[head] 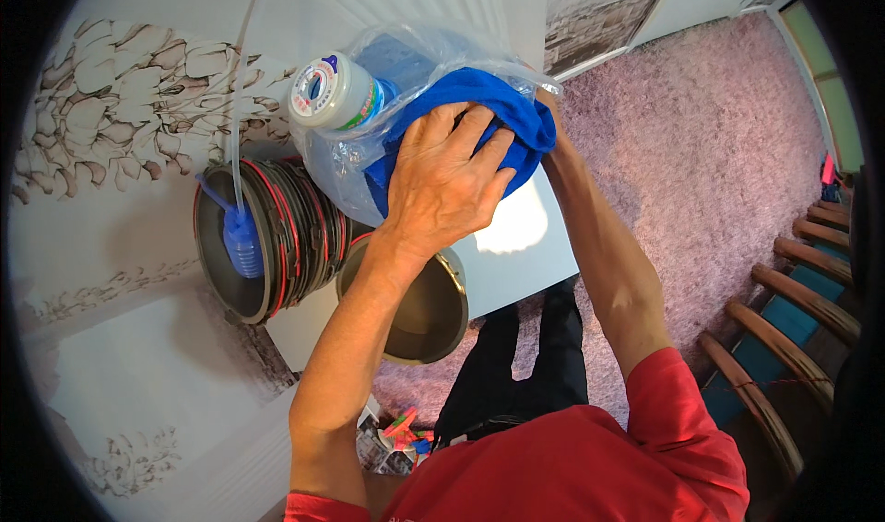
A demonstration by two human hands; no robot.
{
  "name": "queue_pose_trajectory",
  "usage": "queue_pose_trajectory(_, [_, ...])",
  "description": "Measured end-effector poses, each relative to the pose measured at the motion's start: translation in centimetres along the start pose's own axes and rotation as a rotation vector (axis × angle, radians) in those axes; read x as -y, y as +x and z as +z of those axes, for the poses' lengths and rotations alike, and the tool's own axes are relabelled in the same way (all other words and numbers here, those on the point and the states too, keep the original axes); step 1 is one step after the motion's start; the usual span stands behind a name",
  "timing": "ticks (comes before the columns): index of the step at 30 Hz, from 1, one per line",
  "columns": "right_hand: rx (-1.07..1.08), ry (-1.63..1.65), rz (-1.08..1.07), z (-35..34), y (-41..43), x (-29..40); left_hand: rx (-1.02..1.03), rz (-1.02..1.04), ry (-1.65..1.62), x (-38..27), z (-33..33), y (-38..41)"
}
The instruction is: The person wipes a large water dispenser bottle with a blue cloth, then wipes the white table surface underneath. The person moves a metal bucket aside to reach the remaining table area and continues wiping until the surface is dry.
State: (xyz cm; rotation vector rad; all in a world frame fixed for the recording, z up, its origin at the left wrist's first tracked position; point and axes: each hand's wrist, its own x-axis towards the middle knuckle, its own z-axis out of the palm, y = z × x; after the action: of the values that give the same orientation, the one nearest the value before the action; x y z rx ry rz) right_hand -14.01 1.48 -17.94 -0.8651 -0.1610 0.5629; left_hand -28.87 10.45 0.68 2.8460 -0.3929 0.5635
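Observation:
My left hand (449,169) rests on a bunched blue cloth (470,83), its fingers curled over and pressed into the folds. A clear plastic bag (339,169) spreads around and behind the cloth. Most of my right hand (547,111) is hidden at the far right side of the cloth and bag; only a part near the wrist shows, so its grip cannot be seen. To the left of the cloth, a tub with a white lid (318,93) bears writing and leans against the bag. Below my left forearm is an open round bucket-like container (422,315).
A stack of dark round containers with red rims (276,239) lies sideways at left. In its mouth sits a blue hand pump (242,242) with a clear tube (238,107). A white tabletop (553,259) ends above the pink carpet (691,142). Curved wooden slats (781,315) stand at right.

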Motion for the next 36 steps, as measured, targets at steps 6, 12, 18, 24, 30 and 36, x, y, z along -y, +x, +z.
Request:
queue_pose_trajectory(6, [-0.026, 0.081, 0.221, -5.2, -0.1, -6.5, 0.007, 0.011, 0.004, -0.3, 0.5, 0.3])
queue_pose_trajectory(12, [-0.194, -0.028, 0.306, -5.7, -2.7, -8.6, 0.016, 0.016, 0.027, -0.4, 0.0, 0.5])
queue_pose_trajectory(18, [0.083, 0.087, 0.202, -2.7, 0.3, -2.5, 0.008, 0.018, 0.030, -0.2, 0.4, 0.4])
queue_pose_trajectory(24, [0.029, -0.075, 0.284, -2.6, 0.3, -2.1, 0.030, 0.011, 0.051, -0.5, 0.3, 0.6])
queue_pose_trajectory(30, [-0.111, -0.164, 0.311, -7.9, -1.3, -10.5, 0.035, 0.009, 0.067, -0.6, 0.7, 0.6])
queue_pose_trajectory(36, [-0.087, -0.013, 0.241, -5.4, -1.1, -7.1, 0.058, 0.000, 0.088, -0.7, 0.0, 0.7])
